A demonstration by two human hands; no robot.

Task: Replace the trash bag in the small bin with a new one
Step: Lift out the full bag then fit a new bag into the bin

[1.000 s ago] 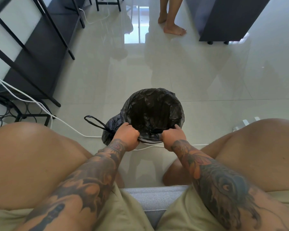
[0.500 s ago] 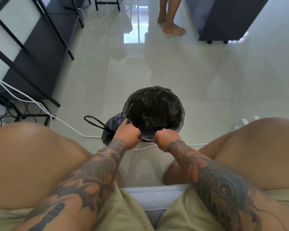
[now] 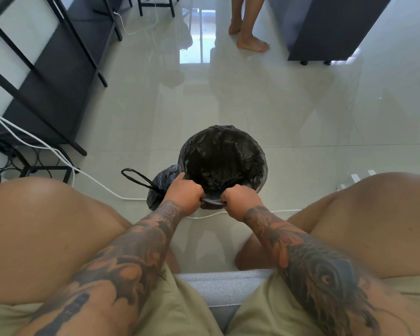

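The left hand [image 3: 184, 193] and right hand [image 3: 240, 199], both curled into fists, grip the near rim of the black bag [image 3: 222, 163] lining the small bin, which stands on the tiled floor [image 3: 289, 112] with a tied black bag [image 3: 160, 187] touching its left side.

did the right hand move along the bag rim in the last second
Yes. The right hand slid left along the near rim of the black bag, closing toward the left hand, judged against the white cable on the floor.
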